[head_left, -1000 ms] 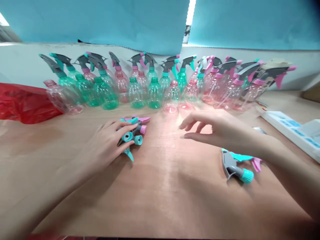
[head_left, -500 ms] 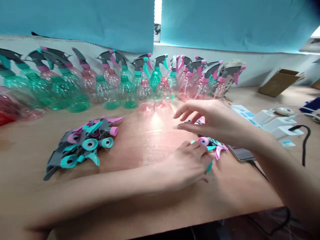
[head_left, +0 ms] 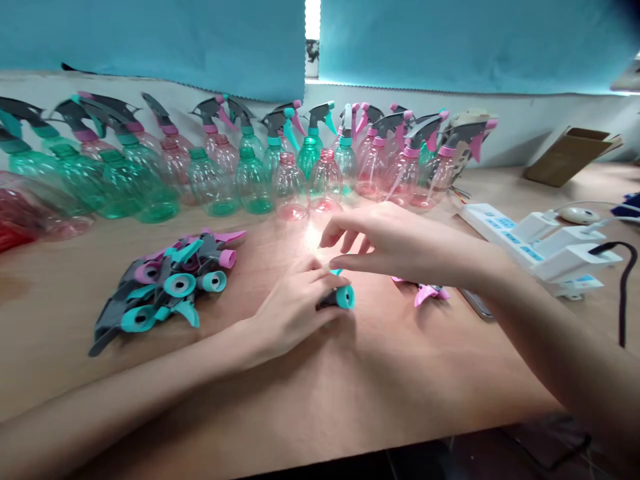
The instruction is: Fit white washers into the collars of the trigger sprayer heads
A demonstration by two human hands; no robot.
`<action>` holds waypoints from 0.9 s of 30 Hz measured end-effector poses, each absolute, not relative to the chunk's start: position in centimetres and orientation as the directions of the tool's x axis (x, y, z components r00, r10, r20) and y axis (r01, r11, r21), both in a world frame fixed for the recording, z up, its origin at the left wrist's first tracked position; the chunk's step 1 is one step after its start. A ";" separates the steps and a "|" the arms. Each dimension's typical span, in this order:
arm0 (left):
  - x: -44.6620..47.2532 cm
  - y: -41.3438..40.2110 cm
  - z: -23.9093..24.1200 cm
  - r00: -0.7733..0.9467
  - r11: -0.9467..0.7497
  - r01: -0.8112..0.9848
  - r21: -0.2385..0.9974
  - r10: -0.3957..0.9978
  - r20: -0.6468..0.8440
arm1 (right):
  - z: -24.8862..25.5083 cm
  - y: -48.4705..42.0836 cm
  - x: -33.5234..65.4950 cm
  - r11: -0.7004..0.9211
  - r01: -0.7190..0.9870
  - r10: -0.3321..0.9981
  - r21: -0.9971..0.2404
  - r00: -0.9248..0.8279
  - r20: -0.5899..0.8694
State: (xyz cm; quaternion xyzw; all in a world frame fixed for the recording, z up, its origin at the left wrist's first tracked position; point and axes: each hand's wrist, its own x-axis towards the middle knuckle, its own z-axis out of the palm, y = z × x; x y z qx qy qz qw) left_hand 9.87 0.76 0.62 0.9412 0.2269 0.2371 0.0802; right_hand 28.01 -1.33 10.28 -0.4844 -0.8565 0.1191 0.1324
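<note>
My left hand (head_left: 293,310) lies on the wooden table (head_left: 350,387) with its fingers closed over a grey and teal spray trigger head (head_left: 340,297). My right hand (head_left: 385,240) hovers just above and to the right of it, fingers spread and holding nothing. A pink spray head (head_left: 427,292) lies under my right wrist. A pile of several grey, teal and pink trigger heads (head_left: 167,287) sits to the left of my left hand.
Rows of green and pink spray bottles (head_left: 250,167), some capped, stand along the back wall. A white power strip with adapters (head_left: 540,247) and a black cable (head_left: 623,287) lie at right. A cardboard box (head_left: 570,155) sits far right. Red plastic (head_left: 15,220) shows at the left edge.
My left hand left the pile, crossed to the right-hand spray heads, then slid back left gripping a teal one. My right hand shifted slightly left above it.
</note>
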 end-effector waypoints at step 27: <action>3.0 0.1 0.5 0.595 -0.661 0.362 0.658 0.707 0.383 | 0.5 -1.1 27.5 0.420 0.866 0.907 -0.271 -0.389 0.162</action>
